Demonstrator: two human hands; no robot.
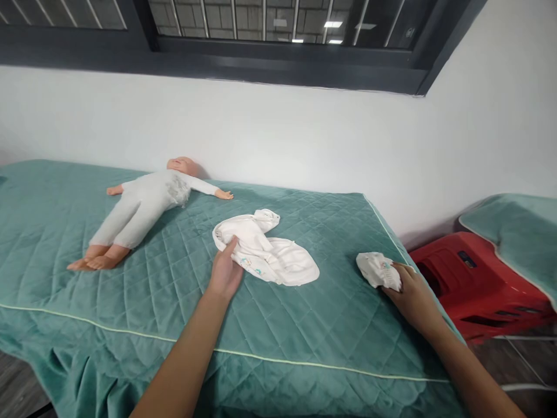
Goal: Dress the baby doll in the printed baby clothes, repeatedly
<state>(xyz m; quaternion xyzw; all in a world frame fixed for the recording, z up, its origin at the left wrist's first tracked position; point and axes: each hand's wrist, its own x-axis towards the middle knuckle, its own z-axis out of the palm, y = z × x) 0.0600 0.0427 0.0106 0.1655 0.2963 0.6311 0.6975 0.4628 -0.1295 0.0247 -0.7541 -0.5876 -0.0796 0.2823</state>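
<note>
Currently two white cloth pieces, one per hand, both over the green quilted cover [282, 325]. Left hand [226, 270] pinches the near left edge of the garment [285, 261], thumb on top, fingers largely hidden beneath. Garment lies loosely folded near the middle of the cover, small coloured prints along its near side, one narrow end bent up and away. Right hand [408, 295] well apart, near the cover's right edge, fingers closed about one end of the bundle [376, 270]; bundle small, crumpled, printed as well. Whether it touches the cover, cannot tell.

Doll [145, 200] left of the garment, on its back, head close to the white wall [278, 133], feet angled toward the near left. Arms out to both sides; white from neck to ankles. Clear, crumpled film [177, 188] at its chest. Beyond the right edge, lower down: red plastic piece [483, 284], partly under green cloth [522, 232]. Above the wall, dark-framed window [278, 61] with upright bars.
</note>
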